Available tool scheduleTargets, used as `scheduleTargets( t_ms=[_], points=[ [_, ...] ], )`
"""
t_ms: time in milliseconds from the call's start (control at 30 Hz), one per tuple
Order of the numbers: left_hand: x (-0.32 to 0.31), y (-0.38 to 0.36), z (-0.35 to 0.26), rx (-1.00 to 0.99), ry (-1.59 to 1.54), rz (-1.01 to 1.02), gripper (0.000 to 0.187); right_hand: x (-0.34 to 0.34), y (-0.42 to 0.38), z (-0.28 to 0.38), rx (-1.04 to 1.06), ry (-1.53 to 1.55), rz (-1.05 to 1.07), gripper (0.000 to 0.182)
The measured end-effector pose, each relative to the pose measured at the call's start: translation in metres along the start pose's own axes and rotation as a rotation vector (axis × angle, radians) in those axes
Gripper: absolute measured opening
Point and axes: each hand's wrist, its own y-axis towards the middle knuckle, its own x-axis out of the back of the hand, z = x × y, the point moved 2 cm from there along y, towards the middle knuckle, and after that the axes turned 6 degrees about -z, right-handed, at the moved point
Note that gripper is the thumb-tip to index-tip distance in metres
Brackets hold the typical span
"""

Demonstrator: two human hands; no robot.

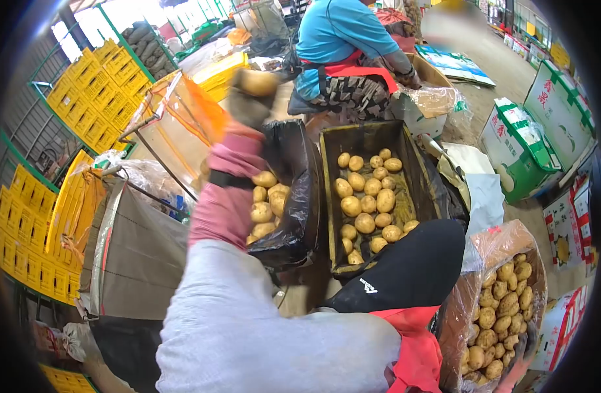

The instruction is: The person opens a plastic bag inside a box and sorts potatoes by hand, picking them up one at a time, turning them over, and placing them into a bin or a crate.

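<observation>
My left hand (249, 108), in a dark glove and smeared by motion, is raised above the far end of a black-lined crate (290, 196) and holds a potato (260, 83). Pink cuff fabric and a dark band cover that wrist. Several potatoes (262, 211) lie in the lined crate, partly hidden behind my forearm. To its right stands a dark plastic crate (326, 196) with several loose potatoes (369, 204) on its bottom. My right hand is not seen.
A plastic-lined box (539, 281) of potatoes stands at lower right, near my black-clad knee (405, 268). A person in a blue top (339, 39) sits ahead, by a cardboard box (431, 72). Yellow crates (97, 92) are stacked left; green-white cartons (520, 144) stand right.
</observation>
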Motion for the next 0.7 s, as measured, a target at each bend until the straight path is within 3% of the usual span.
scheduleTargets(
  t_ms=[33, 67, 167, 300, 400, 433, 500, 533, 567, 600, 700],
  points=[
    [-0.017, 0.005, -0.044, -0.147, 0.086, -0.046, 0.048, 0.012, 0.001, 0.032, -0.431, 0.572, 0.093, 0.042],
    [-0.015, 0.025, -0.098, -0.134, 0.027, 0.043, 0.054, 0.020, 0.000, 0.038, -0.443, 0.582, 0.088, 0.042],
    [-0.038, 0.050, -0.098, -0.105, 0.007, 0.090, 0.052, 0.038, -0.003, 0.041, -0.443, 0.387, 0.029, 0.039],
    [-0.073, 0.062, -0.078, -0.045, -0.078, 0.182, 0.051, 0.020, -0.004, 0.017, -0.409, 0.434, 0.011, 0.041],
    [-0.134, 0.000, 0.099, 0.028, 0.124, -0.114, 0.055, 0.013, -0.009, -0.019, -0.348, 0.488, 0.068, 0.046],
    [-0.144, -0.013, 0.147, 0.268, 0.214, -0.026, 0.048, 0.015, -0.005, 0.021, -0.390, 0.409, 0.007, 0.045],
    [-0.168, -0.047, 0.247, 0.460, 0.287, 0.148, 0.048, 0.004, -0.015, 0.015, -0.483, 0.303, 0.012, 0.050],
    [-0.186, -0.073, 0.297, 0.540, 0.364, 0.313, 0.049, 0.013, -0.007, 0.048, -0.517, 0.117, 0.049, 0.054],
    [-0.211, -0.106, 0.337, 0.556, 0.418, 0.404, 0.050, -0.003, -0.029, 0.007, -0.433, -0.205, 0.047, 0.055],
    [-0.239, -0.134, 0.364, 0.548, 0.476, 0.503, 0.051, 0.011, -0.018, 0.036, -0.483, -0.095, 0.113, 0.055],
    [-0.288, -0.196, 0.438, 0.726, 0.348, 0.768, 0.053, 0.005, -0.022, 0.031, -0.459, 0.080, 0.031, 0.041]
  ],
)
